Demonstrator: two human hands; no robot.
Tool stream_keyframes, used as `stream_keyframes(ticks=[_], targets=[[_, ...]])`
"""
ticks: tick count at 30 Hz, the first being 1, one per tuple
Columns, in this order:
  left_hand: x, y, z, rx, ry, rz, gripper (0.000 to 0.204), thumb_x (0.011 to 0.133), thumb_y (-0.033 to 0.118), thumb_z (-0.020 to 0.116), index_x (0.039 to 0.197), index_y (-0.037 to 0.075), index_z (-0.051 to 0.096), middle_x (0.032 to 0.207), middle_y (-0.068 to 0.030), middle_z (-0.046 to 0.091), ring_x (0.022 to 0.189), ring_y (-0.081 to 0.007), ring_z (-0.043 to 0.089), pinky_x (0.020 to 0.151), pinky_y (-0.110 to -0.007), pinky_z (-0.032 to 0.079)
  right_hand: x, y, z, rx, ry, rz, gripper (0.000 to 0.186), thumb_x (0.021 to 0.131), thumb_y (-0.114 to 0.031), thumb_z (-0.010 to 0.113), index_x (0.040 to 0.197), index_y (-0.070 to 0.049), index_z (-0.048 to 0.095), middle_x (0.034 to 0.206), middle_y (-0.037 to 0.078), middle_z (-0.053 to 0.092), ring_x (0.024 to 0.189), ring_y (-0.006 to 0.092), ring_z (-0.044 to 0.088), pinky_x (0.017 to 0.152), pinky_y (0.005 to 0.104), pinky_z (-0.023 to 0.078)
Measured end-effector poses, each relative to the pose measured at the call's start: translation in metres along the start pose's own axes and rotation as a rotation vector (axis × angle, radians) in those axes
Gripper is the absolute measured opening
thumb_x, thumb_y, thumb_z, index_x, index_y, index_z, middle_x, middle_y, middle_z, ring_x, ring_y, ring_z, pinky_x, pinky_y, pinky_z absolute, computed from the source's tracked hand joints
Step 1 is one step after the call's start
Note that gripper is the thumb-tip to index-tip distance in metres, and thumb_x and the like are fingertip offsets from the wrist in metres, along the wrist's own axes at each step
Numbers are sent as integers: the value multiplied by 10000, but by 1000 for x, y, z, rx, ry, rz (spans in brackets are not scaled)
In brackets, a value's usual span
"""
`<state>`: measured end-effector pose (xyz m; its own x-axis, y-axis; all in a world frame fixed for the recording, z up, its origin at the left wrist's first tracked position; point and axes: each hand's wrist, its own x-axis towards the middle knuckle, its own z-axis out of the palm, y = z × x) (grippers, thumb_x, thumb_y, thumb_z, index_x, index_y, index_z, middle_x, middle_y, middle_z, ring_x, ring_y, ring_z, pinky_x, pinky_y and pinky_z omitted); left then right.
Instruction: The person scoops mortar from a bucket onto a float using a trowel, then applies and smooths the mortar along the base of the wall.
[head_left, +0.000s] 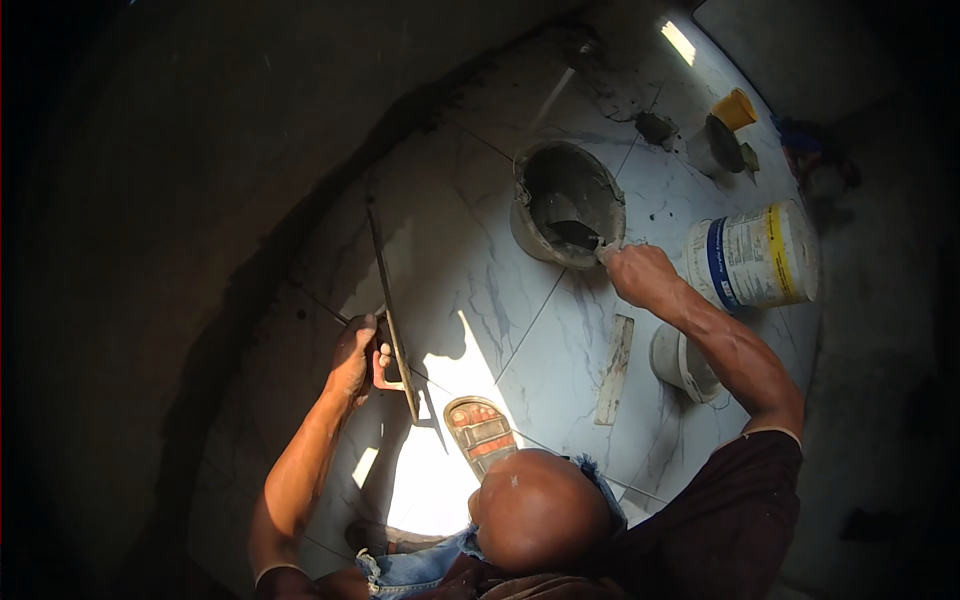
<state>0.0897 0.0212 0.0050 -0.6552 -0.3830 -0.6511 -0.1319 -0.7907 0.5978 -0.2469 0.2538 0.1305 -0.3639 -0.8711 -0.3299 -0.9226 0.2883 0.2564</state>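
My left hand (358, 352) grips the red handle of a plastering trowel (388, 285). Its long thin blade is seen nearly edge-on, upright above the floor. My right hand (642, 272) is closed round the handle of a small trowel (573, 233), most of that handle being hidden by the fingers. The small trowel's dark blade reaches inside a grey bucket (518, 222), against the wet grey mortar (580, 180). Mortar is smeared over the bucket's rim and inner wall.
A white tub with blue and yellow bands (755, 258) lies on its side at right. Near it are a smaller white bucket (672, 360) and a mortar-stained wooden strip (612, 370). Farther off stand a grey container (708, 150) and a yellow one (735, 108). Marbled tiles (470, 270) meet a dark wall.
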Motion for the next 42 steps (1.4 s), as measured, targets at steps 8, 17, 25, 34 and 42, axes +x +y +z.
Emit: stream_keyframes(ticks=[8,17,25,34,42], targets=[[18,-22,12,-137,-11,-31,278,930,333,534,958,57,548,689,-34,539,539,-119,519,474,-225,443,31,42,-35,481,-206,98,262,865,-254,557,908,-21,670,652,134,613,547,238,604,483,380,459],[32,-35,29,-82,87,-114,315,926,285,545,1029,-4,617,868,-103,650,700,-201,649,622,-344,563,-5,116,-6,1277,-383,410,317,880,-247,568,1027,26,631,621,30,570,443,64,476,369,214,356],[13,-25,58,-207,18,-119,249,907,203,553,1002,-13,634,860,-102,658,699,-195,655,625,-331,561,49,55,24,223,91,177,310,877,-289,540,886,0,651,704,223,629,657,345,645,616,456,498],[18,-35,52,-138,78,-120,276,903,230,555,1006,-16,628,871,-107,658,723,-208,658,638,-339,558,31,22,-10,287,8,-31,256,856,-239,555,919,-10,648,657,197,619,596,320,633,548,433,492],[48,-48,53,-245,-60,-71,330,915,294,558,1160,73,568,944,-83,639,760,-191,642,665,-345,555,-8,105,2,1248,-342,410,308,869,-278,599,1012,-6,621,630,37,565,423,73,461,368,212,354]])
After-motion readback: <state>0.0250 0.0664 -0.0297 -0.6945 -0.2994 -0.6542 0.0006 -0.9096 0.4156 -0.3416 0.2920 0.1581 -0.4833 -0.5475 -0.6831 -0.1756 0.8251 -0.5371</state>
